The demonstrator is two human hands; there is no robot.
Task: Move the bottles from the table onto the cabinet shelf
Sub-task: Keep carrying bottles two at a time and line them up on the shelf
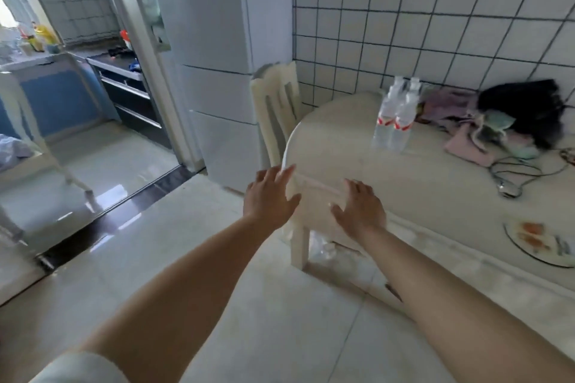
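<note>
Left hand: the left hand point(268, 196) is stretched out flat, fingers spread and straight, holding nothing; it hangs over the near rounded end of the table point(435, 171).
Right hand: the right hand point(359, 208) is just beside it, likewise flat and loose-fingered, empty, over the table edge; whether it touches the top I cannot tell.
Bottles: two clear water bottles point(394, 116) with red-and-white labels stand upright and touching each other, well beyond both hands and a little to the right of the right one, near the tiled wall point(435, 15).
Step in hand: by my reckoning this is the reach, with nothing picked up yet.
Doing it well: I would take one bottle in each hand, fingers round the body below the label, and lift straight up so neither knocks its neighbour over. Thin plastic will likely give under a hard squeeze, so a firm but easy hold seems right.
Beyond the bottles: a heap of clothes point(485, 121), pink, pale green and black, lies to the right of them, with a cable point(516, 174) trailing toward the near side.
Right of the right hand: a plate point(535, 242) with scraps of food sits at the table edge.
Ahead of the left hand: a pale chair point(275, 109) is pushed in at the table end, against a white fridge point(217, 71).
Room: glossy floor tiles; a doorway on the far left opens to a kitchen. No cabinet shelf that I can pick out for certain.
</note>
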